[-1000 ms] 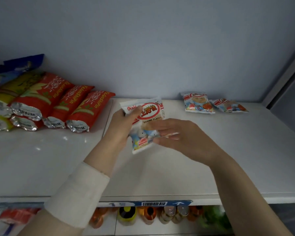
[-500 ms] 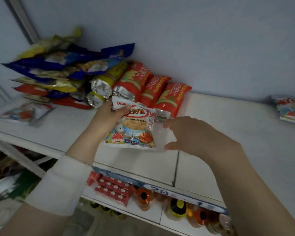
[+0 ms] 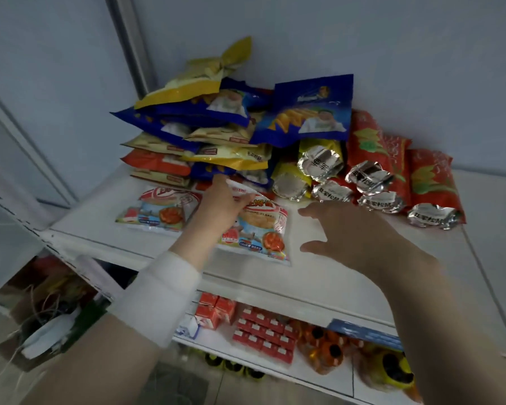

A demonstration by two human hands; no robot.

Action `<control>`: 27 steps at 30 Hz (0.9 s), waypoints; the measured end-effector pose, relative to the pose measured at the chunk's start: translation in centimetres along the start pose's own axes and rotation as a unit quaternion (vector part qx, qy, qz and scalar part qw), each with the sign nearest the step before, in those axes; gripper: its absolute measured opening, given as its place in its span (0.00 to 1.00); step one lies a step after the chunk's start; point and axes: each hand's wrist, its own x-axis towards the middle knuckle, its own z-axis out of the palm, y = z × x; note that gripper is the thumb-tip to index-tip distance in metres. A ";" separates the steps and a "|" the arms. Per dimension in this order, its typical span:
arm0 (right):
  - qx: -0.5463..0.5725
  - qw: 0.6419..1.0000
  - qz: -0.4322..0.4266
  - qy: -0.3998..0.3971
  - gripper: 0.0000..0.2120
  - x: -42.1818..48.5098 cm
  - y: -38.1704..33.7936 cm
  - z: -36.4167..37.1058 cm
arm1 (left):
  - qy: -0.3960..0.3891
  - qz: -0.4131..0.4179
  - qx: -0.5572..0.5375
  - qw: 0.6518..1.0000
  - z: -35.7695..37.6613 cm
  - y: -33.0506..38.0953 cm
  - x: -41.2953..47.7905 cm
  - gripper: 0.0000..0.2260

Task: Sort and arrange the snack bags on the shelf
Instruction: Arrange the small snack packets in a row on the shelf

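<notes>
Snack bag (image 3: 257, 232) gripped by L hand (image 3: 216, 206); R hand (image 3: 360, 238) spread, prob. apart.

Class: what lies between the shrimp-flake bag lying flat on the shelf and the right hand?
Head view: the left hand, gripping a second shrimp-flake bag, lies between the flat bag and the right hand.

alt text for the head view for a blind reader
A left hand grips a snack bag by its top edge over a white shelf, beside a matching bag; the right hand hovers open alongside. Blue, yellow and red bags are piled behind.
</notes>
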 end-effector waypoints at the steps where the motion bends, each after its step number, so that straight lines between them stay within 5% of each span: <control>1: -0.007 1.000 0.008 0.002 0.30 0.1 -0.3 0.0 | 0.000 -0.002 0.017 1.000 0.3 -0.2 0.5 0.26; 7: -0.021 0.998 0.052 0.020 0.30 -0.1 0.3 0.2 | 0.039 0.041 0.159 0.986 0.7 -0.2 0.7 0.25; 11: -0.022 0.997 0.079 0.014 0.30 -1.3 2.1 0.7 | 0.068 0.115 0.319 0.938 -0.5 2.1 -2.0 0.23; 15: -0.015 0.994 0.110 0.012 0.30 -3.5 5.6 0.7 | 0.004 0.229 0.386 0.893 0.3 6.7 -5.4 0.22; 21: -0.022 0.988 0.153 0.026 0.28 -10.1 15.6 0.3 | -0.056 0.349 0.439 0.826 8.9 16.5 -9.6 0.21; 27: -0.032 0.979 0.201 0.023 0.25 -18.8 30.1 0.2 | -0.087 0.400 0.419 0.811 21.8 27.5 -14.8 0.20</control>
